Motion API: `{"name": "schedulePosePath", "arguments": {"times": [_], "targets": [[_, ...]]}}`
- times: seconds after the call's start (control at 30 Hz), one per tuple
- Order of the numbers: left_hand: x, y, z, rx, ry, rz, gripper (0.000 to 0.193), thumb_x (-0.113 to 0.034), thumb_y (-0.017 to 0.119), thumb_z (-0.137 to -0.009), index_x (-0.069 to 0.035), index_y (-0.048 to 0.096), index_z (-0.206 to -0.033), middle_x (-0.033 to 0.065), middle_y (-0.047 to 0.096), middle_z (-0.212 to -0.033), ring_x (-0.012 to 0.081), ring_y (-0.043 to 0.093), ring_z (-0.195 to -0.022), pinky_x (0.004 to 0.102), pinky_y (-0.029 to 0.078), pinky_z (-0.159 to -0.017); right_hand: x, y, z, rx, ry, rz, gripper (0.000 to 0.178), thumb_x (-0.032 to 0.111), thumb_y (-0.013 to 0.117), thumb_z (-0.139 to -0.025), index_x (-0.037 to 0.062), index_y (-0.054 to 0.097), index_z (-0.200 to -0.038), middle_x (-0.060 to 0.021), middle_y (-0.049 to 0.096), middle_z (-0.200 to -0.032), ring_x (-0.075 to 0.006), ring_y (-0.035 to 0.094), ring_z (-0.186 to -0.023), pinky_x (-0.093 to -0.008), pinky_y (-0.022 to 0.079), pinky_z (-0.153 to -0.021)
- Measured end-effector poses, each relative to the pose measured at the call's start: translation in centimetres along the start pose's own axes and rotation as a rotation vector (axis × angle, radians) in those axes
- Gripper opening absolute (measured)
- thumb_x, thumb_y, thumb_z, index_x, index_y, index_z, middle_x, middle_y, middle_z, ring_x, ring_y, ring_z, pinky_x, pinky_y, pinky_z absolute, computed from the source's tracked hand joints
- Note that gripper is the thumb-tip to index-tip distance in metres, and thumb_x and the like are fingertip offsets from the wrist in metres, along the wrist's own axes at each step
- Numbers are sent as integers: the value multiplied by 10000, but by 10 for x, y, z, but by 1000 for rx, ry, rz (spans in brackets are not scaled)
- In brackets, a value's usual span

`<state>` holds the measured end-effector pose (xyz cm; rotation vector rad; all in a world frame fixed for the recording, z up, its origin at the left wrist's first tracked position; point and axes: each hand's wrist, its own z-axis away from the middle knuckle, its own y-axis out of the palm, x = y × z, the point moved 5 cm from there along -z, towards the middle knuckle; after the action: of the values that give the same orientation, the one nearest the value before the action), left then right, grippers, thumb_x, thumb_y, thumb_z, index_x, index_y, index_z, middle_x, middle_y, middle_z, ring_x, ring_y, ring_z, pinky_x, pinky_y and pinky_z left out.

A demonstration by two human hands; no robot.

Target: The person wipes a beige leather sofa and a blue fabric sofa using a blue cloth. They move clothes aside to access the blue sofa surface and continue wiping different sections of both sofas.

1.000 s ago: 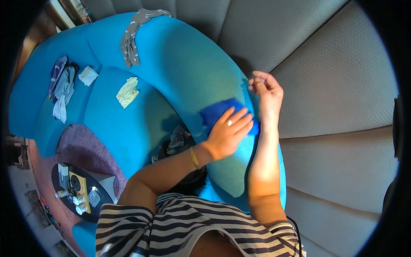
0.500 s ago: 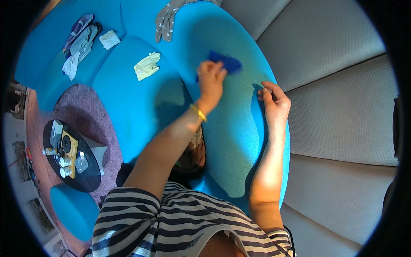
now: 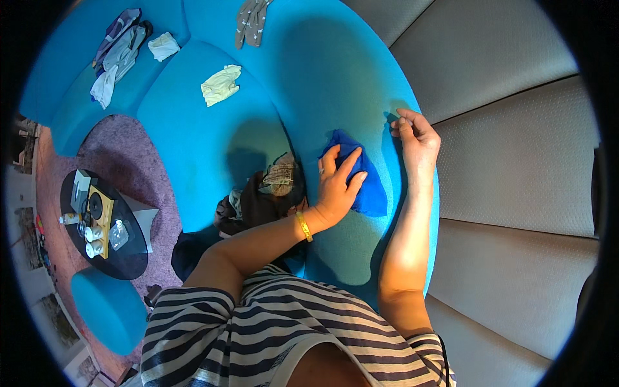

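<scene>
My left hand (image 3: 340, 193), with a yellow bangle at the wrist, lies palm down with its fingers spread on a dark blue cloth (image 3: 371, 190). Under it, the cloth is spread on the rounded top of a bright blue sofa backrest (image 3: 338, 255). On the outer edge of that backrest, toward the grey wall, rests my right hand (image 3: 418, 133). Its fingers are loosely curled and apart, and nothing shows between them. Just left of my left wrist is a dark heap of clothes (image 3: 258, 200) on the seat.
A folded pale yellow garment (image 3: 220, 85), a white cloth (image 3: 164, 46) and a pile of clothes (image 3: 119, 61) lie on the sofa. Patterned grey leggings (image 3: 251, 24) hang at the far backrest. Padded grey wall panels (image 3: 516, 161) border the right; a low black table (image 3: 132, 261) stands left.
My left hand has come nearer with the blue cloth, now spread out under its flattened fingers. The right hand stays at the backrest edge. The dark clothes heap shows more fully.
</scene>
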<state>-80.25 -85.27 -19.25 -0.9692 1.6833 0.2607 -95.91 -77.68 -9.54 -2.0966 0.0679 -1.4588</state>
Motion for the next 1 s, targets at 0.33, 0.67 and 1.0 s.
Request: {"name": "schedulePosePath", "arguments": {"times": [0.33,0.67,1.0], "targets": [[22,-7,-134,-306,328,-103,264,-43,624,-860,-67,705,-1111,132,624,-1064,344,560,-969,433,470,-849,5,1,1,-26,-29,-2,202,67,611,-946,19,711,-1114,-90,731,-871,-115,679,-777,-267,543,-689],[-36,4,42,231,507,59,478,-192,683,-799,-57,640,-1256,149,565,-1354,368,520,-1175,467,438,-1012,9,12,8,24,-11,-15,182,47,617,-947,5,709,-1099,-75,716,-833,-96,652,-740,-246,535,-667],[76,-11,-88,-37,722,-219,355,-109,628,-870,-116,654,-1224,94,599,-1348,304,589,-1137,424,490,-918,7,26,11,71,-75,-25,178,14,612,-938,20,715,-1083,-59,708,-839,-99,642,-744,-247,526,-671]]}}
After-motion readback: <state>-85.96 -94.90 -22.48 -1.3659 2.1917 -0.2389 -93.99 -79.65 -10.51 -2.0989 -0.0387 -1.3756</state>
